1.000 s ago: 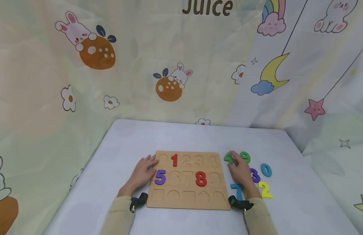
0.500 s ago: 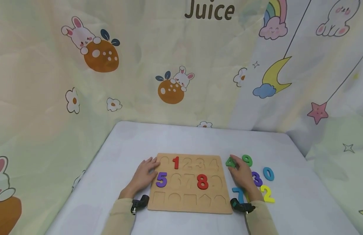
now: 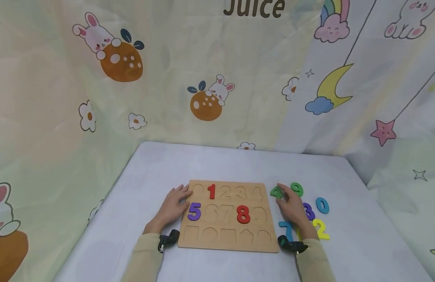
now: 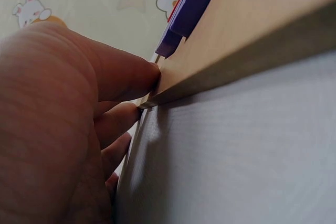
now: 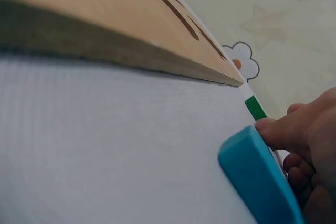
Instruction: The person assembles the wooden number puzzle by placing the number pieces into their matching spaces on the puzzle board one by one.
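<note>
A wooden number puzzle board (image 3: 219, 237) lies on the white table, with a red 1 (image 3: 211, 191), a purple 5 (image 3: 194, 212) and a red 8 (image 3: 243, 214) on it. My left hand (image 3: 173, 205) rests its fingertips at the board's left edge, fingers extended; the left wrist view has the thumb (image 4: 142, 77) touching the edge near the purple 5. Just right of the board, my right hand (image 3: 291, 205) pinches the green 4 (image 3: 275, 192) between thumb and index finger. The hand partly covers that 4, and in the right wrist view only its green side (image 5: 255, 108) shows.
Loose numbers lie around the right hand: a green 9 (image 3: 296, 189), a purple 3 (image 3: 309, 212), a blue 0 (image 3: 322, 205), a yellow 2 (image 3: 321, 229) and a blue 7 (image 3: 286, 231). Another yellow piece (image 3: 298, 235) is mostly hidden by the wrist. A printed curtain (image 3: 161, 70) hangs behind the table.
The right thumb and fingers have come in around the green 4, which has shifted slightly toward the hand. The left hand stays at the board's edge. The head view shifts a little.
</note>
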The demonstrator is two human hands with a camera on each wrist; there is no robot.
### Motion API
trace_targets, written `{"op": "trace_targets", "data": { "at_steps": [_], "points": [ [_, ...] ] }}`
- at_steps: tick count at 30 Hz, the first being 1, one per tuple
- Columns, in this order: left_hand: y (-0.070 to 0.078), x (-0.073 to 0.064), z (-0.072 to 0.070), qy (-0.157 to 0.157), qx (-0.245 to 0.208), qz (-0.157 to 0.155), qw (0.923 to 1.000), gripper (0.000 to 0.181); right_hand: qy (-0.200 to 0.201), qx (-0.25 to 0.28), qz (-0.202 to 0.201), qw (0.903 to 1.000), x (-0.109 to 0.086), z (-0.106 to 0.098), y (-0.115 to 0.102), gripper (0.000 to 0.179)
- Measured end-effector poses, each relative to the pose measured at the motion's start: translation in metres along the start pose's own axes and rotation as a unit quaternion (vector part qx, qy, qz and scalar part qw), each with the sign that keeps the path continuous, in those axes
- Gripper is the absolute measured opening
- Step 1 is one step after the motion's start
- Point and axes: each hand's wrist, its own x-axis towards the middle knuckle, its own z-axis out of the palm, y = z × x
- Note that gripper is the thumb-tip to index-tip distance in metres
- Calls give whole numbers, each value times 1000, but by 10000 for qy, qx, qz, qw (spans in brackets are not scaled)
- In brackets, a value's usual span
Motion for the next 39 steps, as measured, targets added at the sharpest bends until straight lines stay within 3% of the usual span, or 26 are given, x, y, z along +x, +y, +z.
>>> {"op": "trace_targets", "data": {
  "at_steps": [8, 18, 28, 36, 39],
  "points": [
    [2, 0, -1, 18, -45, -44, 10000, 43, 180, 139, 254, 9994, -3, 2, -4, 65],
    [3, 0, -2, 28, -71, -41, 10000, 42, 240, 279, -9, 9993, -9, 6, -16, 63],
    [0, -3, 2, -11, 24, -154, 9999, 41, -226, 347, -11, 9991, -13, 10, -28, 60],
    [0, -2, 1, 161, 82, 175, 9997, 41, -387, 493, -125, 9980, -14, 14, -38, 58],
    [-1, -1, 0, 101, 78, 97, 9999, 41, -356, 331, -118, 9987, -14, 19, -41, 59]
  ]
}}
